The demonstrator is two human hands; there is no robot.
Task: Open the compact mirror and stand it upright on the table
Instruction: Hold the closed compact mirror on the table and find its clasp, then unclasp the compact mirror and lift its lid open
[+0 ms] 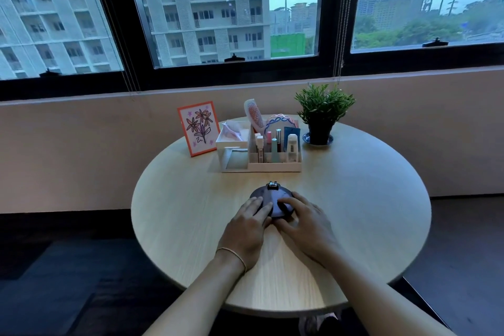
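Note:
A round dark blue compact mirror [270, 196] lies flat and closed on the round wooden table [354, 199], its metal hinge on the far edge. My left hand [246, 226] rests on its near left side with the fingers laid over the lid. My right hand [302, 222] covers its near right side, fingertips curled on the lid. Both hands touch the compact; its near edge is hidden under them.
Behind the compact stands a white organizer [275, 165] with cosmetics, a comb and a headband. An orange-framed flower picture [199, 128] stands at the back left, a potted plant [323, 112] at the back right. A wall and windows lie beyond.

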